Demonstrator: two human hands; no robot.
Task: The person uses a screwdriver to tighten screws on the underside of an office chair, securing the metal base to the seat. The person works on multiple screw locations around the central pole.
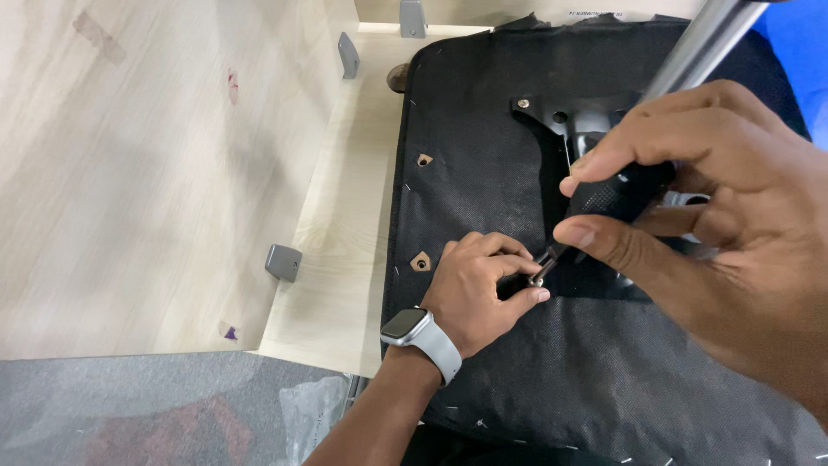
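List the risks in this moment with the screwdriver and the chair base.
1. The left hand pinches right at the screwdriver tip; a slip could jab its fingertips.
2. The right hand holds the handle at a slant, so the tip may skid off the metal plate and tear the black fabric.

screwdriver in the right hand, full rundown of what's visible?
The screwdriver has a black, textured handle that looks like rubber or plastic and a short dark metal shaft. It slants down-left from the right hand, which pinches the handle between thumb and fingers. The left hand steadies the tip over the black fabric panel. The tip's shape is too small to tell.
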